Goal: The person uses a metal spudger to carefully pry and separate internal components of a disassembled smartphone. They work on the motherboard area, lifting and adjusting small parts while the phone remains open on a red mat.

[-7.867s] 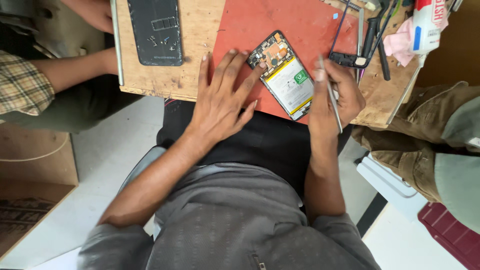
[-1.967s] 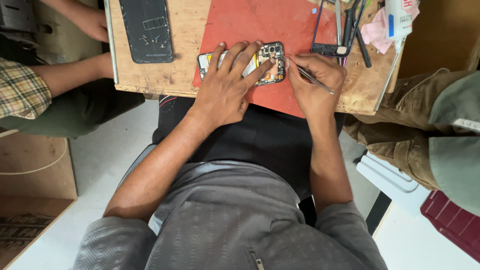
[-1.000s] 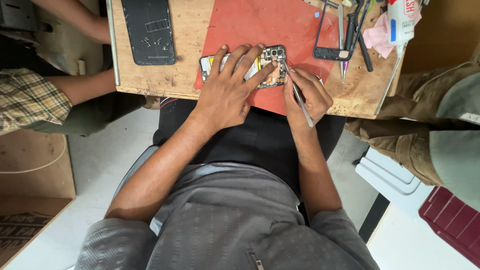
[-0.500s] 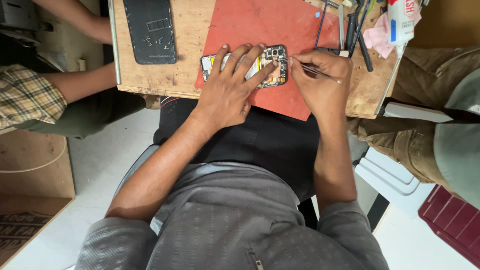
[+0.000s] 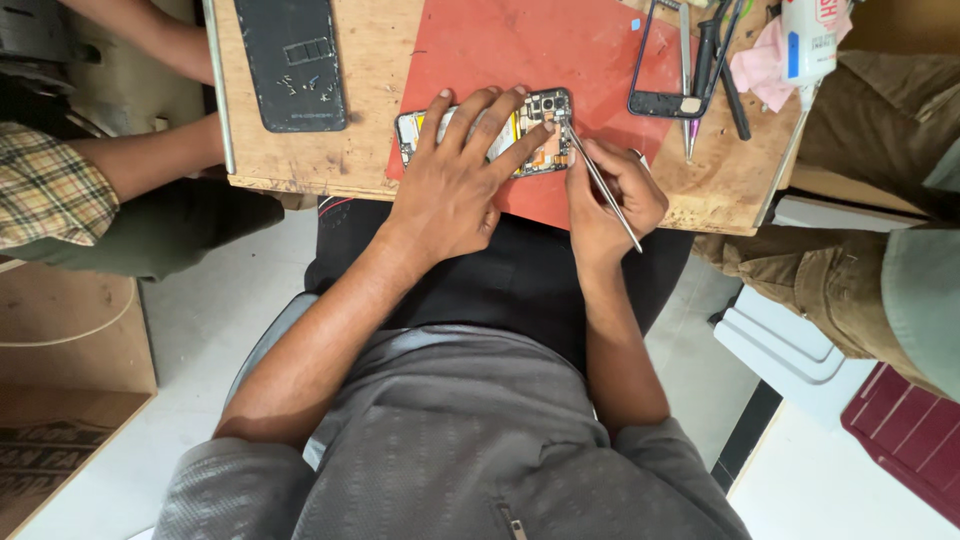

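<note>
My left hand (image 5: 455, 180) is covering most of the opened phone (image 5: 540, 125), and the frame's top edge is cutting off the tools (image 5: 715, 50).

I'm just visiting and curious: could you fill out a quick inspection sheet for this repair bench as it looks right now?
Surface: wooden table with a red mat on it.
Job's things: opened phone lies flat on the red mat, its insides showing; thin metal tweezers point into its top end.
Clutter: black back cover with small screws on it, an empty phone frame, loose hand tools, a pink cloth, a white bottle.
Grippers: left hand lies spread over the phone; right hand grips the tweezers.
Cables: nothing seen.
Surroundings: another person's forearm and checked sleeve at left; someone's brown trousers at right; a cardboard box on the floor.
</note>
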